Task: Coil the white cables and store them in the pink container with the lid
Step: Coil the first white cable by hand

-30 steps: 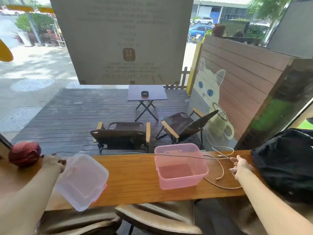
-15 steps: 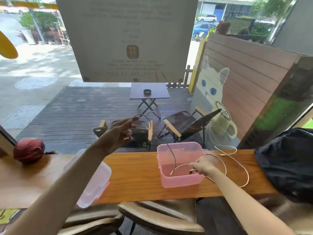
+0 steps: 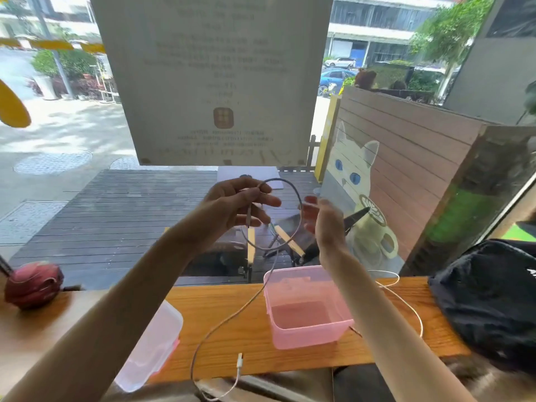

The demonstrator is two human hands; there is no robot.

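Head view: we note the left hand (image 3: 232, 204) pinching a white cable (image 3: 293, 192) loop; right hand (image 3: 322, 221) fingers straight at 3 o'clock, above the pink container (image 3: 307, 338).

Two bare forearms in view, no sleeves, no watch, rings or gloves. Left hand (image 3: 232, 204) & right hand (image 3: 322, 224) both bare; nails short, unpainted as far as can be seen. Upper arms and clothing out of frame.
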